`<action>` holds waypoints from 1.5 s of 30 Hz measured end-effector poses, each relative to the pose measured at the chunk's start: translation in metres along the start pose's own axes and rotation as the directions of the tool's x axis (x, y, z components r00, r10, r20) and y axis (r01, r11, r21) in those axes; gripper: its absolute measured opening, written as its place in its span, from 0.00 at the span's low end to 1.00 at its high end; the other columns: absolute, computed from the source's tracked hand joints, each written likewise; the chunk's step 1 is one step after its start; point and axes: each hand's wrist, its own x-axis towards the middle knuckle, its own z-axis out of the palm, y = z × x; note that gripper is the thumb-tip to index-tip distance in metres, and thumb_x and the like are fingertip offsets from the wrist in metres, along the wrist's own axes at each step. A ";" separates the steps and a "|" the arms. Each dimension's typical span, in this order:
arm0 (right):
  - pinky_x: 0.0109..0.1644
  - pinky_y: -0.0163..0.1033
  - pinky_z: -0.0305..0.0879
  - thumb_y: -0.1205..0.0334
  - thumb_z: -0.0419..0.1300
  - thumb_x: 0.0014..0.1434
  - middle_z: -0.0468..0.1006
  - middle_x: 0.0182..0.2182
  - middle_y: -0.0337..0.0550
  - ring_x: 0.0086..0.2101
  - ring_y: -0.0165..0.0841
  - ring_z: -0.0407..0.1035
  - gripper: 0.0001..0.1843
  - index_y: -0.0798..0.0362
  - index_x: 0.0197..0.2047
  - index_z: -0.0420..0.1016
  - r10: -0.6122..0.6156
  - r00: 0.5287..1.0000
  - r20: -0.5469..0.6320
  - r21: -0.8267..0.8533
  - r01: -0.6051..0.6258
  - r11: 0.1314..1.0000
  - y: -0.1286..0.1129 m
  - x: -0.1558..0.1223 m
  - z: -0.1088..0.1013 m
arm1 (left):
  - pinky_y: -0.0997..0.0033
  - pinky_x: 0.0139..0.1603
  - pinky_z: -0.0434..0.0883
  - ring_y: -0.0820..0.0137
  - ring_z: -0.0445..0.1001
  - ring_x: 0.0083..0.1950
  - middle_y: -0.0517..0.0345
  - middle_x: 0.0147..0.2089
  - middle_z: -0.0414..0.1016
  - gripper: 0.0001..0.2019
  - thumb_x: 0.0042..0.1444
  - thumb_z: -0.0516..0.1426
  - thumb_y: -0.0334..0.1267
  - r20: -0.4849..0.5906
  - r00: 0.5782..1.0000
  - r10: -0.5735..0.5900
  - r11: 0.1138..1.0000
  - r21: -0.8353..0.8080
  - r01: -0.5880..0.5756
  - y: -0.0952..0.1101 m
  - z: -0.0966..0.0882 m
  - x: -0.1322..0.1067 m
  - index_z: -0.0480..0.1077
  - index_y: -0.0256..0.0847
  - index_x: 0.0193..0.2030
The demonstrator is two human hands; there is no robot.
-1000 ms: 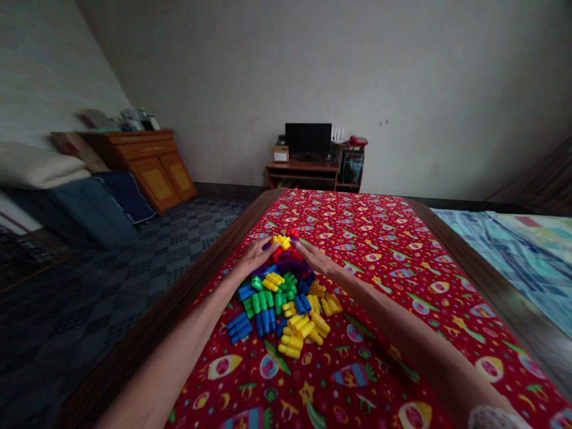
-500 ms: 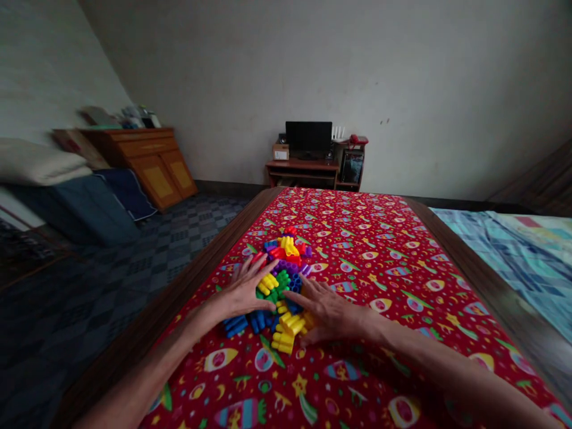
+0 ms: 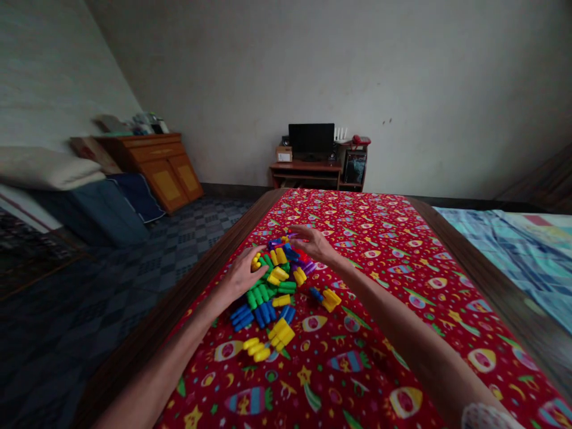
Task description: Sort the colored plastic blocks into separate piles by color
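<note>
A heap of plastic building blocks (image 3: 273, 285) in yellow, green, blue, red and purple lies on a table under a red patterned cloth (image 3: 379, 280). My left hand (image 3: 241, 275) rests on the heap's left side, fingers spread against the blocks. Over the far end of the heap my right hand (image 3: 313, 241) hovers with its fingers curved and apart, holding nothing that I can see. A few yellow blocks (image 3: 263, 345) lie loose on the near side, and a yellow and blue pair (image 3: 328, 298) sits to the right.
The table's dark wooden edge (image 3: 187, 286) runs along the left. A bed with a blue patterned sheet (image 3: 513, 250) stands on the right. At the far wall are a desk with a monitor (image 3: 311, 141) and, to the left, a wooden cabinet (image 3: 156, 167).
Both hands lay spread flat over the near blocks and have moved away from me. The right hand lifted to the heap's far end. Several blocks have been spread towards me and to the right.
</note>
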 end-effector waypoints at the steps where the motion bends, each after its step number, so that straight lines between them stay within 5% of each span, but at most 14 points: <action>1: 0.52 0.46 0.69 0.61 0.58 0.59 0.79 0.48 0.50 0.48 0.41 0.74 0.22 0.53 0.57 0.72 0.040 0.998 -0.040 -0.062 -0.042 0.997 0.004 -0.002 0.001 | 0.56 0.60 0.68 0.58 0.71 0.59 0.48 0.57 0.72 0.23 0.58 0.53 0.46 -0.007 1.000 0.004 1.000 -0.009 -0.004 -0.002 0.000 0.005 0.65 0.40 0.58; 5: 0.52 0.45 0.68 0.66 0.62 0.54 0.81 0.44 0.50 0.46 0.43 0.74 0.18 0.54 0.49 0.78 0.048 0.995 0.085 -0.333 -0.017 0.943 0.011 -0.017 0.012 | 0.56 0.65 0.63 0.58 0.65 0.65 0.45 0.63 0.68 0.27 0.62 0.47 0.52 0.013 1.000 0.017 0.996 -0.093 -0.016 0.000 0.014 0.028 0.62 0.37 0.62; 10: 0.45 0.39 0.68 0.68 0.64 0.47 0.80 0.39 0.46 0.41 0.38 0.74 0.25 0.56 0.51 0.77 0.062 0.990 0.125 -0.320 -0.019 0.947 0.001 -0.031 0.009 | 0.57 0.57 0.70 0.59 0.74 0.54 0.47 0.53 0.74 0.19 0.58 0.53 0.48 0.165 0.982 0.094 0.993 -0.085 -0.081 0.009 0.029 0.046 0.72 0.39 0.51; 13: 0.40 0.38 0.68 0.68 0.63 0.44 0.79 0.35 0.42 0.36 0.35 0.72 0.27 0.55 0.51 0.78 0.134 0.989 0.058 -0.137 -0.125 0.983 -0.001 -0.036 -0.008 | 0.60 0.50 0.73 0.61 0.75 0.45 0.52 0.44 0.75 0.12 0.53 0.58 0.42 0.152 0.981 0.119 0.993 -0.044 -0.113 0.012 0.026 0.043 0.74 0.41 0.42; 16: 0.38 0.37 0.69 0.67 0.60 0.45 0.79 0.34 0.42 0.35 0.33 0.72 0.27 0.56 0.51 0.76 0.183 0.980 0.083 0.234 -0.197 0.952 0.002 -0.037 -0.022 | 0.61 0.50 0.73 0.63 0.75 0.45 0.54 0.41 0.75 0.07 0.53 0.57 0.37 0.142 0.974 0.176 0.983 -0.086 -0.165 0.019 0.016 0.032 0.73 0.41 0.37; 20: 0.46 0.42 0.71 0.65 0.58 0.48 0.81 0.41 0.47 0.41 0.36 0.74 0.27 0.55 0.53 0.75 0.147 0.982 0.122 0.456 -0.187 0.870 0.009 -0.032 -0.030 | 0.58 0.60 0.68 0.61 0.72 0.57 0.48 0.58 0.72 0.12 0.61 0.52 0.42 0.149 0.963 0.226 0.971 -0.113 -0.210 0.030 -0.006 0.008 0.74 0.40 0.44; 24: 0.52 0.48 0.68 0.63 0.59 0.55 0.80 0.46 0.51 0.48 0.42 0.73 0.21 0.55 0.52 0.76 0.158 0.987 0.007 0.069 -0.158 0.985 0.020 -0.017 -0.037 | 0.47 0.67 0.59 0.54 0.58 0.69 0.50 0.70 0.60 0.24 0.65 0.48 0.53 0.161 0.962 0.221 0.971 0.053 -0.232 0.041 -0.026 -0.044 0.67 0.46 0.62; 26: 0.56 0.49 0.66 0.59 0.59 0.59 0.79 0.50 0.53 0.51 0.44 0.72 0.22 0.55 0.56 0.74 0.170 0.984 -0.051 -0.155 -0.176 0.972 0.027 -0.005 -0.038 | 0.37 0.68 0.52 0.47 0.49 0.72 0.51 0.73 0.51 0.32 0.60 0.51 0.60 0.183 0.962 0.201 0.955 0.183 -0.235 0.047 -0.026 -0.080 0.58 0.51 0.68; 29: 0.59 0.47 0.63 0.52 0.54 0.65 0.76 0.54 0.52 0.55 0.42 0.69 0.25 0.53 0.61 0.69 0.196 0.979 -0.055 -0.358 -0.203 0.911 0.035 0.018 -0.027 | 0.29 0.65 0.50 0.38 0.43 0.73 0.51 0.76 0.42 0.44 0.49 0.58 0.66 0.245 0.938 0.245 0.902 0.297 -0.313 0.055 -0.011 -0.130 0.53 0.55 0.70; 32: 0.57 0.44 0.65 0.50 0.48 0.68 0.78 0.50 0.46 0.54 0.40 0.70 0.23 0.47 0.61 0.70 0.215 0.976 0.042 -0.437 -0.175 0.882 0.033 0.038 -0.002 | 0.28 0.66 0.46 0.40 0.42 0.73 0.55 0.76 0.42 0.37 0.55 0.59 0.57 0.217 0.946 0.243 0.873 0.376 -0.310 0.052 0.009 -0.148 0.53 0.58 0.70; 36: 0.47 0.37 0.67 0.43 0.47 0.68 0.81 0.40 0.42 0.44 0.37 0.74 0.25 0.47 0.54 0.76 0.148 0.951 0.272 -0.422 -0.020 0.907 0.014 0.035 0.031 | 0.28 0.66 0.46 0.41 0.41 0.73 0.53 0.75 0.44 0.30 0.61 0.55 0.51 0.118 0.975 0.188 0.893 0.393 -0.220 0.031 0.023 -0.117 0.55 0.55 0.70; 39: 0.41 0.35 0.67 0.42 0.40 0.69 0.79 0.34 0.43 0.37 0.34 0.73 0.31 0.54 0.48 0.77 0.037 0.908 0.417 -0.306 0.102 0.947 -0.005 0.015 0.033 | 0.33 0.66 0.52 0.42 0.44 0.73 0.49 0.76 0.42 0.34 0.59 0.56 0.55 0.074 0.972 0.221 0.919 0.319 -0.233 0.018 0.025 -0.079 0.54 0.52 0.70; 42: 0.43 0.37 0.67 0.43 0.38 0.69 0.79 0.38 0.46 0.37 0.34 0.72 0.33 0.57 0.50 0.75 -0.063 0.915 0.399 -0.188 0.149 0.971 -0.021 -0.010 0.020 | 0.42 0.68 0.56 0.48 0.48 0.73 0.47 0.75 0.43 0.34 0.60 0.55 0.55 0.021 0.968 0.249 0.951 0.185 -0.249 0.019 0.027 -0.045 0.53 0.49 0.70; 45: 0.54 0.45 0.65 0.41 0.46 0.67 0.73 0.54 0.56 0.52 0.41 0.69 0.34 0.58 0.64 0.63 -0.133 0.948 0.289 -0.197 0.194 0.961 -0.033 -0.042 0.010 | 0.49 0.67 0.61 0.56 0.51 0.73 0.48 0.73 0.49 0.28 0.65 0.51 0.50 -0.081 0.965 0.249 0.968 0.047 -0.246 0.024 0.026 -0.016 0.52 0.49 0.70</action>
